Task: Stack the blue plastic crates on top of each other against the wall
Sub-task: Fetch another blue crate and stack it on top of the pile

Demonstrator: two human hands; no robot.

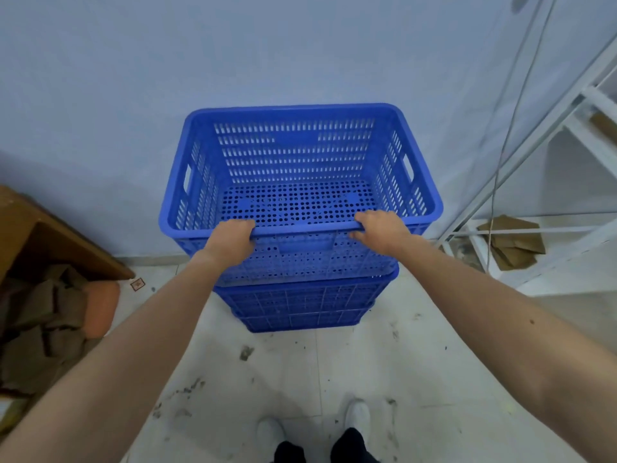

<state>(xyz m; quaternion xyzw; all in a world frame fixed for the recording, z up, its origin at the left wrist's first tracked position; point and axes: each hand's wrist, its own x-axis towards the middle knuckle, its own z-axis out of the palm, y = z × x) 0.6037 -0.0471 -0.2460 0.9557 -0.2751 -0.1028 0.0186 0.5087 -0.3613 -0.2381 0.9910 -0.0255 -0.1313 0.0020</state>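
Note:
A stack of blue perforated plastic crates stands on the floor against the pale wall. The top crate is empty and sits on a lower crate, of which only the front wall shows. My left hand grips the top crate's near rim at its left part. On the same rim, further right, my right hand is closed with the fingers curled over the edge. Both arms reach straight forward.
A brown cardboard box with crumpled paper and an orange object stands at the left. A white metal shelf frame with cardboard scraps and a hanging cable is at the right. The white tiled floor is dirty; my shoes show below.

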